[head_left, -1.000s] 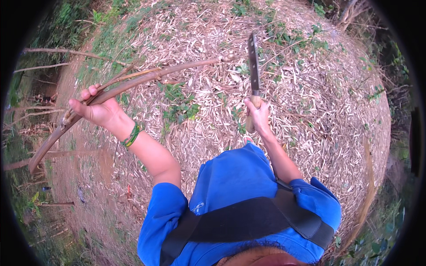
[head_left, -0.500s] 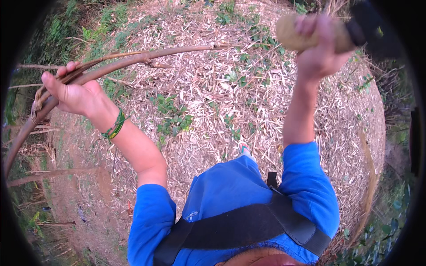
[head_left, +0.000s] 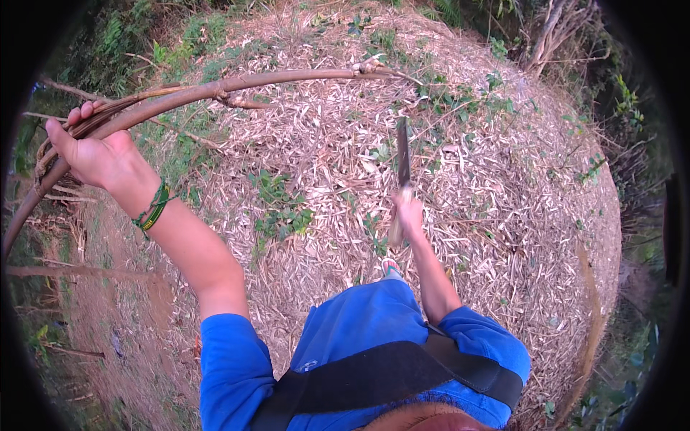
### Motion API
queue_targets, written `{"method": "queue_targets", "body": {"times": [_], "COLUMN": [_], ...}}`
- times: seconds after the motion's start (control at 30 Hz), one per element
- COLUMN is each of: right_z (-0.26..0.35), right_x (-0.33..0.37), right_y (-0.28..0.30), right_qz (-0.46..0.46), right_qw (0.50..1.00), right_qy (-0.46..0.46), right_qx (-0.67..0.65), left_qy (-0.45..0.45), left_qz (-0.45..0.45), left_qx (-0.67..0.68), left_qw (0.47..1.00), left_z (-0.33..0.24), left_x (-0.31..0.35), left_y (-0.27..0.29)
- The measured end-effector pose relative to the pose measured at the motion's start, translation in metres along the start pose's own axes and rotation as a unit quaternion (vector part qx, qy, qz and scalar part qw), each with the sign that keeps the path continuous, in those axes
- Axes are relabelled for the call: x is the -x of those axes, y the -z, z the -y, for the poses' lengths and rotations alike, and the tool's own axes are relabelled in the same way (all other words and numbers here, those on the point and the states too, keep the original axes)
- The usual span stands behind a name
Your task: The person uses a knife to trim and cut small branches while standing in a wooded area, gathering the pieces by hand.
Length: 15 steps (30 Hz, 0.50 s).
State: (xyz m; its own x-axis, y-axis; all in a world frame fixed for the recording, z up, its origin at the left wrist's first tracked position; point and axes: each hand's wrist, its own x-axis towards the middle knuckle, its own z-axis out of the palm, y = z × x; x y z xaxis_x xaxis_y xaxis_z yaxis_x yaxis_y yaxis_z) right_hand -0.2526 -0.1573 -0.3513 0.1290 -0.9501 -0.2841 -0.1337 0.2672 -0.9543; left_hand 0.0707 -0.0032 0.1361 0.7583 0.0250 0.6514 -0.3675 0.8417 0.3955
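My left hand (head_left: 103, 159) is raised at the far left, its fingers curled round a bundle of thin branches. The thickest, a long curved brown branch (head_left: 287, 77), arches from the left rim to the upper middle. Along it show a short side stub and a knobbly, forked end. My right hand (head_left: 410, 215) is lowered in front of my body and wrapped round the pale handle of a machete (head_left: 404, 152). The dark blade points away from me, apart from the branch and below its tip. Slight blur softens my right hand and the handle.
Dry, pale leaves (head_left: 338, 165) cover the sloping ground, with small green plants (head_left: 282, 208) among them. Denser brush and bare stems (head_left: 550, 36) stand at the upper right. A long pole-like stick (head_left: 591, 309) lies at the right. My sandalled foot (head_left: 390, 267) shows below the machete.
My right hand has swung the machete down and leftward from the upper right to the middle. My left hand, still holding the branches, has shifted slightly left.
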Motion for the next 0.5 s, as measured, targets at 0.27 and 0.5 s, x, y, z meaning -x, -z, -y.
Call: {"method": "queue_targets", "body": {"times": [0.27,0.5], "right_z": [0.339,0.137], "right_x": [0.039,-0.032], "right_y": [0.075,0.031], "right_qz": [-0.047,-0.037], "right_qw": [0.809,0.979], "right_qy": [0.552,0.191], "right_qx": [-0.196,0.064], "left_qy": [-0.039,-0.039], "left_qz": [-0.003,0.090], "left_qx": [-0.020,0.034], "left_qw": [0.999,0.995], "left_z": [0.002,0.045], "left_x": [-0.003,0.039], "left_y": [-0.025,-0.068]}}
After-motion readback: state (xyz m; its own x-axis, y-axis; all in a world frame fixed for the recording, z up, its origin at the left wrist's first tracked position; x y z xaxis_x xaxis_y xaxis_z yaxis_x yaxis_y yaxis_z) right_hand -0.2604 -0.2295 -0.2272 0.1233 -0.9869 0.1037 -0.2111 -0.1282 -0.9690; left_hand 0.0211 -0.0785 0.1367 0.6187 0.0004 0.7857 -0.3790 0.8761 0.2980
